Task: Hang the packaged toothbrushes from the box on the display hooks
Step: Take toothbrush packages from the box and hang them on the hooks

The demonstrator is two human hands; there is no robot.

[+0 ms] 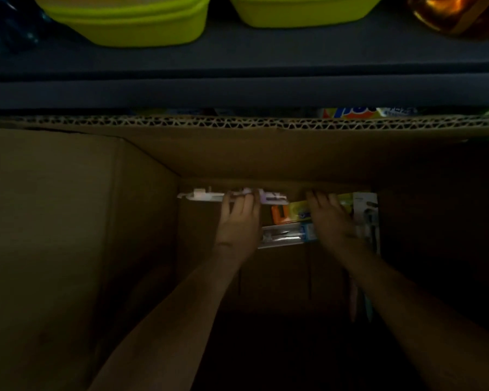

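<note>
both bare forearms reach down into the deep brown corrugated cardboard box (68, 221). on the box floor, the left hand (239, 224) curls its fingers over a white-and-lilac toothbrush pack (206, 196); the right hand (332, 218) lies spread on a yellow-green pack (298, 208). a clear pack (283, 235) lies between the hands. long axes run mostly left-right. no display hooks are visible, so judged early: packs remain boxed. beyond the box, lime-green plastic tubs (130, 21) sit on a grey shelf (237, 88).
</note>
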